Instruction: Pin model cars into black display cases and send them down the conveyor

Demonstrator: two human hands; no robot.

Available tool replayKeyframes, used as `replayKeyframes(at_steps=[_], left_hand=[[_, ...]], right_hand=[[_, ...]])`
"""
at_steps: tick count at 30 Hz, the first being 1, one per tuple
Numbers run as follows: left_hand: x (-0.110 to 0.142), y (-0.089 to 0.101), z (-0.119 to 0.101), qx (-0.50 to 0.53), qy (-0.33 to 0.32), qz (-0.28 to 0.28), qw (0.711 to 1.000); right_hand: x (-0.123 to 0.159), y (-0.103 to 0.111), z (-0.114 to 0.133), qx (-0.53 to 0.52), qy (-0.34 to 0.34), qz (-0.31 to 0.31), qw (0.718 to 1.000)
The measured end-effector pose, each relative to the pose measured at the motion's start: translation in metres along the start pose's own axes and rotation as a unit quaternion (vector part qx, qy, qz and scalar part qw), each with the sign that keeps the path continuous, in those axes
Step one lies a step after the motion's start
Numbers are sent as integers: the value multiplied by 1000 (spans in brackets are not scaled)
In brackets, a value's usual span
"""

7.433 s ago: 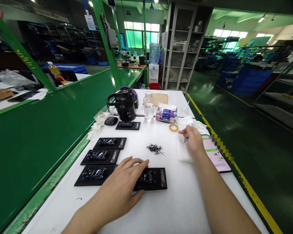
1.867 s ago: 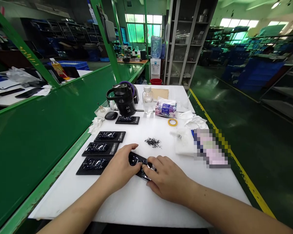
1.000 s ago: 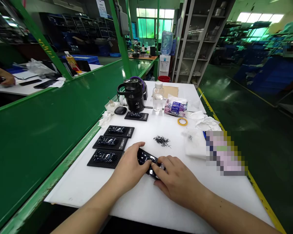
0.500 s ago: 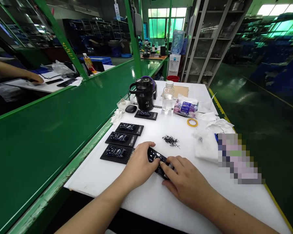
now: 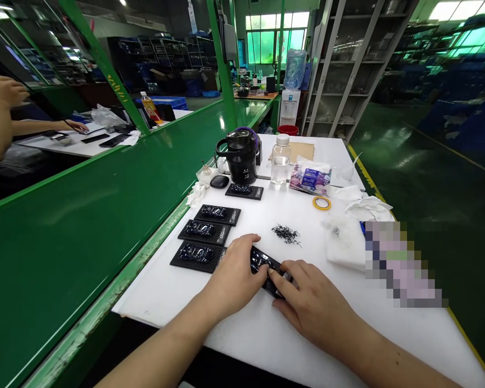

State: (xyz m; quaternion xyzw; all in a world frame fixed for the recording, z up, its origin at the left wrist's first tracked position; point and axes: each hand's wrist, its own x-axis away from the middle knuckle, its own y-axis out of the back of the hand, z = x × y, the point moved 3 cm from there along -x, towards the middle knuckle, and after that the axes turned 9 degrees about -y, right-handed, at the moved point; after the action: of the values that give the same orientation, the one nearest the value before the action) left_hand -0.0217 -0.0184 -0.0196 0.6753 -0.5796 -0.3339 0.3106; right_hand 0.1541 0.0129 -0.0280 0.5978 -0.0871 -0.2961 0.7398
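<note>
Black ribbed card (image 5: 267,271) sits near-centre on the white bench (image 5: 242,345), held between both hands: left hand (image 5: 236,275) with fingers closed over its left end, right hand (image 5: 307,304) with fingers together on its right end. It appears light and stiff, its glossy face possibly slippery; the edges offer the safest hold. Three similar cards (image 5: 196,256) lie to the left, beside a green partition (image 5: 64,226).

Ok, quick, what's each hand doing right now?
Left hand: closed, holding the left end of the black rectangular pad, pressed to the table.
Right hand: closed, holding the pad's right end.
</note>
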Motion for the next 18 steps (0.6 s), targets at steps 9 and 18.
replayKeyframes(at_steps=[9,18], left_hand=[[-15,46,-15,-89,-289,184,935],[-34,35,-4,-129,-342,213,906]], right_hand=[[1,1,2,-6,-8,10,1000],[7,21,-32,-125,-11,37,991]])
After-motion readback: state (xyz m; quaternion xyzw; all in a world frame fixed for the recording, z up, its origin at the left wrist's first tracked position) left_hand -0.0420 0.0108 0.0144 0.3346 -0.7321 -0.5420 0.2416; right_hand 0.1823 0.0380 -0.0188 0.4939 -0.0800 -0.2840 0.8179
